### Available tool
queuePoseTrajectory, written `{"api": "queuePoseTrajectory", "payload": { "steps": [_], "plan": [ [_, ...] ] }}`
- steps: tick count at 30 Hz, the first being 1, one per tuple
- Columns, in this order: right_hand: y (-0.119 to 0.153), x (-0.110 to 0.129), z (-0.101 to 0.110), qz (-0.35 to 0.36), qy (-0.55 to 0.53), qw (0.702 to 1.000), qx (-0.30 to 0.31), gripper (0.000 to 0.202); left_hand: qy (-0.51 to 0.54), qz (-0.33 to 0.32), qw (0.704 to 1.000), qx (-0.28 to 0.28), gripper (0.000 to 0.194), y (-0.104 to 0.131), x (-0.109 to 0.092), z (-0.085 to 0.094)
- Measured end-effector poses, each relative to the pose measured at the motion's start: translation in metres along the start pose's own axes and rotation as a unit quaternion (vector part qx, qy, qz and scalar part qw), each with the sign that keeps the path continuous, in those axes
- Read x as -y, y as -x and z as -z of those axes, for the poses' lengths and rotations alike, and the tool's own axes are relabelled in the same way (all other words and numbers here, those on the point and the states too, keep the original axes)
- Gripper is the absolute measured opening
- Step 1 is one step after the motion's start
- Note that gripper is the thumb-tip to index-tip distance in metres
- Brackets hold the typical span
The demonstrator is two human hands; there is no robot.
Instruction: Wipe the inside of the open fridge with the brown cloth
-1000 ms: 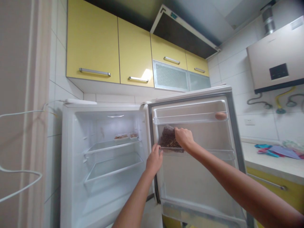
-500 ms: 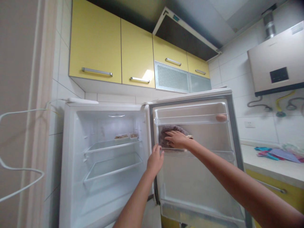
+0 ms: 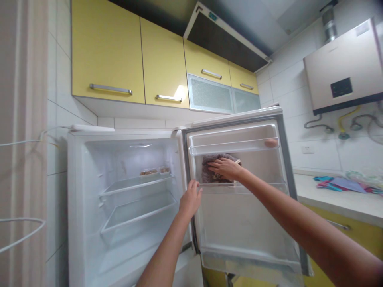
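My right hand [image 3: 226,169] presses a dark grey-brown cloth [image 3: 208,174] against the inner panel of the open refrigerator door [image 3: 251,227]. Its fingers lie stretched across the cloth, just above the clear middle door shelf [image 3: 263,187]. At the hinge side, my left hand [image 3: 190,198] has its fingers curled at the left end of that shelf; the exact contact is partly hidden. An egg-like brown object [image 3: 271,142] sits at the right of the upper door shelf [image 3: 233,147].
Inside the refrigerator [image 3: 86,137], small food packs [image 3: 149,172] rest on the upper glass shelf [image 3: 134,184]. Yellow cabinets [image 3: 164,59] and a range hood [image 3: 227,40] hang above. Right of the door, coloured cloths or bags [image 3: 344,183] lie on a counter [image 3: 329,201].
The view has shifted, so the scene sits further left. My right hand still presses the cloth, which now looks more spread out above the middle shelf. My left hand stays at the shelf's end.
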State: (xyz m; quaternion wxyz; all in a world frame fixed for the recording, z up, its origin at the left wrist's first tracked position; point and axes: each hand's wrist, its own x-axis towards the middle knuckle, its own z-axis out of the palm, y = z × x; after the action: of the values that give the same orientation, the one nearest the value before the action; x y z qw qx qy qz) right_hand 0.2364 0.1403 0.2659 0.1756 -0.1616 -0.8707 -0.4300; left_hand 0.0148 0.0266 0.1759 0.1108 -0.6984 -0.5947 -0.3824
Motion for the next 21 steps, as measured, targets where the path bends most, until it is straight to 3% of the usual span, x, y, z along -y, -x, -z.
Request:
{"api": "queuePoseTrajectory", "payload": {
  "steps": [5, 10, 13, 17, 21],
  "plan": [
    [0.057, -0.026, 0.022, -0.017, -0.007, 0.998, 0.059, 0.074, -0.006, -0.008, 1.000, 0.003, 0.020, 0.000, 0.002, 0.002],
    [0.104, -0.030, 0.033, -0.094, 0.002, 0.995, 0.029, 0.058, -0.001, -0.007, 1.000, -0.001, 0.023, -0.002, 0.005, -0.001],
    [0.120, -0.025, 0.040, -0.176, 0.055, 0.982, 0.033, 0.044, 0.002, -0.010, 1.000, -0.006, 0.026, -0.003, 0.006, -0.002],
    [0.130, -0.016, 0.052, -0.365, 0.100, 0.921, 0.092, 0.027, 0.002, -0.012, 1.000, 0.005, 0.025, -0.005, 0.008, -0.001],
    [0.120, -0.010, 0.055, -0.507, 0.007, 0.852, 0.127, 0.036, 0.009, -0.014, 1.000, 0.011, 0.022, -0.006, 0.008, 0.000]
  ]
}}
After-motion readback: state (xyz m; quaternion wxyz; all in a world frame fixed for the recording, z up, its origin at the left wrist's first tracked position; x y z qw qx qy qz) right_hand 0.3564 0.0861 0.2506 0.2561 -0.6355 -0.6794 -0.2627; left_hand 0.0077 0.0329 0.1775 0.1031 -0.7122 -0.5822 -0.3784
